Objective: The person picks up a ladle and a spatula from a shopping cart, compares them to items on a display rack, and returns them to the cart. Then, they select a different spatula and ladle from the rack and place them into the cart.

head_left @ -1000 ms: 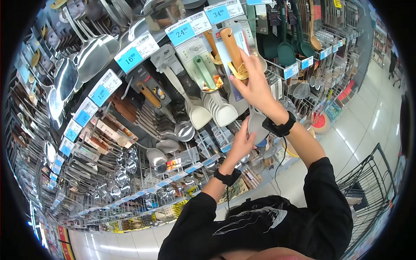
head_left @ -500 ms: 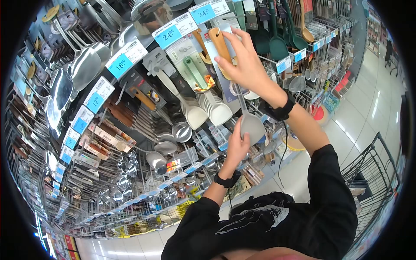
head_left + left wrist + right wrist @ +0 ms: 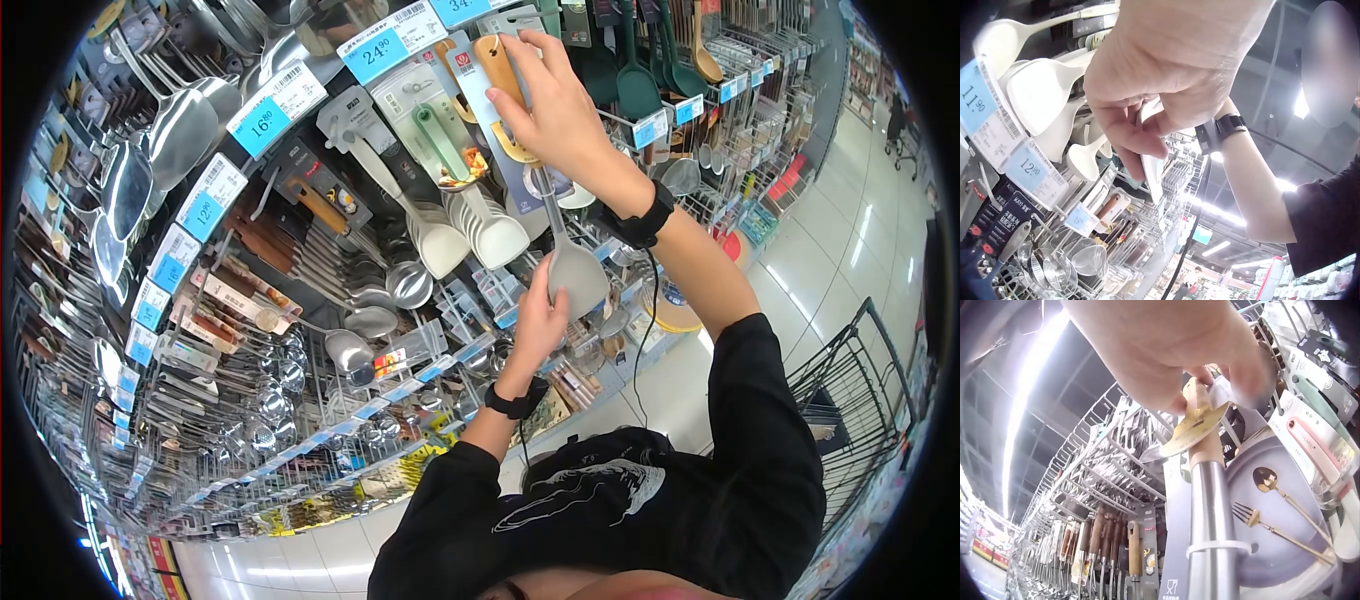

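Note:
A spatula with a wooden handle (image 3: 499, 75) and a wide grey head (image 3: 580, 278) slants across the head view, backed by a printed card (image 3: 522, 190). My right hand (image 3: 568, 118) holds it at the handle, thumb on one side and fingers on the other. The left hand (image 3: 540, 322) pinches the edge of the grey head, with the thumb on its face. In the right wrist view, a gold label (image 3: 1200, 428) wraps the handle above the metal shaft (image 3: 1213, 512). The left wrist view shows the head edge-on between thumb and fingers.
White spatulas (image 3: 490, 235) and a carded green-handled utensil (image 3: 440, 145) hang beside it. Steel ladles (image 3: 350, 352) hang lower left, dark green utensils (image 3: 637, 90) to the right. Price tags (image 3: 390, 42) line the rack. A wire cart (image 3: 850, 420) stands on the right.
My right hand has shifted up the wooden handle and its fingers have spread, uncovering the shaft. The grey head now shows fully, with the left hand still at its edge. The view has shifted slightly.

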Motion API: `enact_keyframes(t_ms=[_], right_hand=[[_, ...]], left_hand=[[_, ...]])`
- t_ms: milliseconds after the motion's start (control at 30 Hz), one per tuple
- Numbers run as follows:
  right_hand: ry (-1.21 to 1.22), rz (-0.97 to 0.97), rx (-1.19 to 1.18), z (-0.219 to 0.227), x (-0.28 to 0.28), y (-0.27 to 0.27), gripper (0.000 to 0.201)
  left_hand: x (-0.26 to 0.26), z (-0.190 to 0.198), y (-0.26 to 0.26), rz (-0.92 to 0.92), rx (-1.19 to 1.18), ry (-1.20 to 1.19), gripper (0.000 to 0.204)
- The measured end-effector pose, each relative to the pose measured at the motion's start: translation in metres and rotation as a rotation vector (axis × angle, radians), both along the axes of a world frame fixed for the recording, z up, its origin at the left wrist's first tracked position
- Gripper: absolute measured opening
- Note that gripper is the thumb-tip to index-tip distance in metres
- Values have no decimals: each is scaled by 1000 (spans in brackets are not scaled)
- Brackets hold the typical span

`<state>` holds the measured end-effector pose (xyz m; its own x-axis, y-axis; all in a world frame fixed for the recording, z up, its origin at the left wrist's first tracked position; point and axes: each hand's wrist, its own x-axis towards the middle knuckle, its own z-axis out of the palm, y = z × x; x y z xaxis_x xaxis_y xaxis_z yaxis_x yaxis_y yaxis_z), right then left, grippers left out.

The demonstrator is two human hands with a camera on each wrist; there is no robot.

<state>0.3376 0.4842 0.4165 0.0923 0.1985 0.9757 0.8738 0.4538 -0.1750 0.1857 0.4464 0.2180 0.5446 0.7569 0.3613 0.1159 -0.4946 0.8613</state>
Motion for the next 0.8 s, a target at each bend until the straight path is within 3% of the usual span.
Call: enact_keyframes(t_ms=[133,433,800], right_hand=[[-26,-40,25,-2,2,2,47],[19,-7,28,3,1,6,44],[3,-33,29,4,3,6,43]], left_hand=[[4,3,-2,24,-101,8,45],[6,-3,-2,5,19,-96,46],[11,1,-8,10,-25,-74,46]])
